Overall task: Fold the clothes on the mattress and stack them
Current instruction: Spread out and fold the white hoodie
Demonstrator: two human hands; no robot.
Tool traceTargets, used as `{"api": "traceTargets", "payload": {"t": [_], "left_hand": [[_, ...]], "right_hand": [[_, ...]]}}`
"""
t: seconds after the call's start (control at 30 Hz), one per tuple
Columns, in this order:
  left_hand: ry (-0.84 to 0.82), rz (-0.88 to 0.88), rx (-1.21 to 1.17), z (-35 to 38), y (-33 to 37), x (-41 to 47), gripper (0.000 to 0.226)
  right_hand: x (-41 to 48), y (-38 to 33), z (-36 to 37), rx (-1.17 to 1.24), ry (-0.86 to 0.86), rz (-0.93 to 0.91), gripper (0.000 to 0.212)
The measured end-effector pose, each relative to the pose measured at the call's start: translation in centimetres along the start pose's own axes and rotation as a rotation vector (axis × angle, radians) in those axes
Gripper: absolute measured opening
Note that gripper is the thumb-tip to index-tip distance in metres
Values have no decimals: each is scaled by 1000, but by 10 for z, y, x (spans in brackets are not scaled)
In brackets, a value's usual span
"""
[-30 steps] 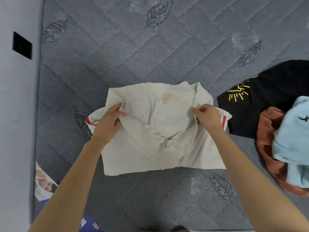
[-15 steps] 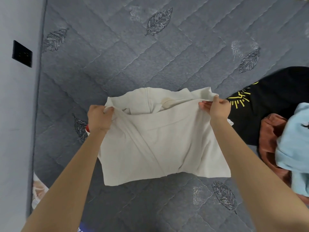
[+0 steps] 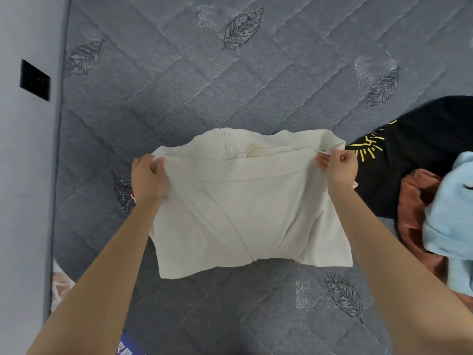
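Cream garment [image 3: 243,213] lies on the grey quilted mattress [image 3: 204,85] straight in front of the person, its near hem closest to the camera and its far edge bunched into soft folds. Both forearms reach over it from below. The left hand [image 3: 147,176] is at the garment's left side, its fingers [image 3: 156,166] curled tight round a fold of the upper layer; the right hand [image 3: 341,167] is at the right side, its fingers [image 3: 323,160] pinched together on the matching corner. Between the two hands the gripped layer is stretched into a straight edge across the cloth, with the rest of the garment spread below and a strip of it showing beyond. A sliver of red trim [image 3: 132,194] peeps out by the left wrist. A second ago the hands were closer in on a rumpled middle, with red trim showing at both sides; since then they have moved out to the corners and the layer has been pulled smooth. Just right of the right hand lies a black shirt [image 3: 422,149] with a yellow print, and on its near side a rust-brown garment [image 3: 414,201] with a light blue garment [image 3: 455,213] heaped on it. Far left, a black wall plate [image 3: 34,80] sits on the pale wall [image 3: 25,201].
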State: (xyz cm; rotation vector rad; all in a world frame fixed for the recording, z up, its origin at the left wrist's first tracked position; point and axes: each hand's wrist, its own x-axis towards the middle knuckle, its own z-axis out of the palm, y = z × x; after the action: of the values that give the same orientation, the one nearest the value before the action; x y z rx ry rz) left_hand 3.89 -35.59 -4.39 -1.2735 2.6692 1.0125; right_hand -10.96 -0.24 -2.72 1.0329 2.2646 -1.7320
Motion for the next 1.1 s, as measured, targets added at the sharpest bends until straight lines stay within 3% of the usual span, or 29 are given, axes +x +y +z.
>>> {"api": "traceTargets", "payload": {"t": [0.1, 0.27, 0.4, 0.53, 0.63, 0.7, 0.8, 0.93, 1.0, 1.1], "left_hand": [[-49, 34, 31, 3, 2, -6, 19], [16, 185, 173, 2, 12, -30, 48], [-7, 392, 277, 15, 34, -61, 47], [-117, 571, 305, 48, 61, -102, 48], [-202, 718, 348, 77, 73, -133, 51], [-267, 761, 506, 95, 75, -146, 58], [-352, 701, 758, 114, 70, -144, 68], [-370, 636, 844, 127, 71, -135, 70], [-380, 618, 870, 129, 73, -136, 70], [-398, 634, 800, 123, 75, -138, 67]], "right_hand": [[-5, 7, -3, -172, -68, -32, 18], [-13, 14, -20, -420, -143, -201, 3], [-21, 23, -36, -572, -116, -255, 34], [-22, 39, -59, -741, -83, -130, 60], [-22, 51, -68, -733, -103, -69, 78], [-26, 57, -72, -682, -67, -81, 91], [-28, 64, -75, -626, 1, -19, 105], [-26, 71, -74, -606, -61, 243, 118], [-27, 73, -74, -542, -125, 287, 113], [-28, 74, -77, -385, -216, 309, 81]]}}
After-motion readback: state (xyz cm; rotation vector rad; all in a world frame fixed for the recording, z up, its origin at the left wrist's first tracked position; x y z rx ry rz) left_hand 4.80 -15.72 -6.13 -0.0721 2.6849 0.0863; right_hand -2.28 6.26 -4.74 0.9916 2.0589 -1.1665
